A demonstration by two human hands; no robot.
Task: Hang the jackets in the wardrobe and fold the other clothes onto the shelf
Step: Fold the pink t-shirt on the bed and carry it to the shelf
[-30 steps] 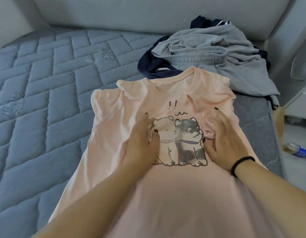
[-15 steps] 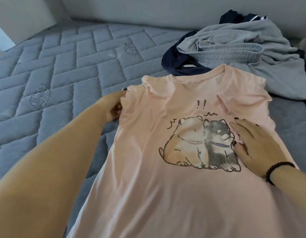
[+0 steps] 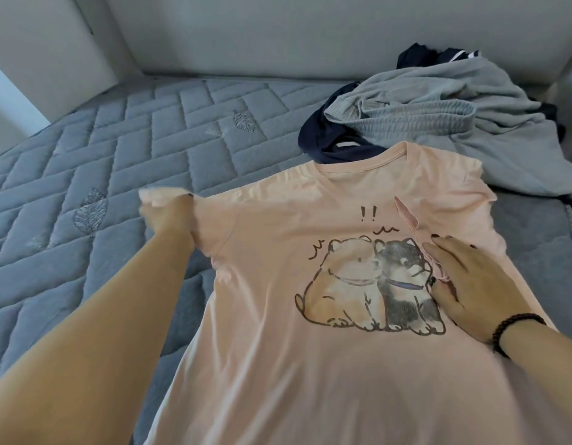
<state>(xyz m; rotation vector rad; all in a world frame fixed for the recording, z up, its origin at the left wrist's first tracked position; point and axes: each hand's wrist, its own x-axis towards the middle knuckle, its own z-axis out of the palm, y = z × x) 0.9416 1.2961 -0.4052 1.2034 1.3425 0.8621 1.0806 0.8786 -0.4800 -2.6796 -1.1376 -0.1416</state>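
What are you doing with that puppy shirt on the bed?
A person is laying a pink T-shirt flat on the grey mattress to fold it. The left hand grips the shirt's sleeve and holds it out to the side, while the right hand presses flat beside the two printed dogs. A grey garment and a navy one lie bunched behind it, not yet folded.

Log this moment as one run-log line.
stage: spreading pink T-shirt on mattress | left hand: grips sleeve | right hand: flat on shirt | grey garment: unfolded

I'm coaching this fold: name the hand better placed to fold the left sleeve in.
Left. The left hand already grips the pink T-shirt at that sleeve; the right hand lies flat, pinning the print side.
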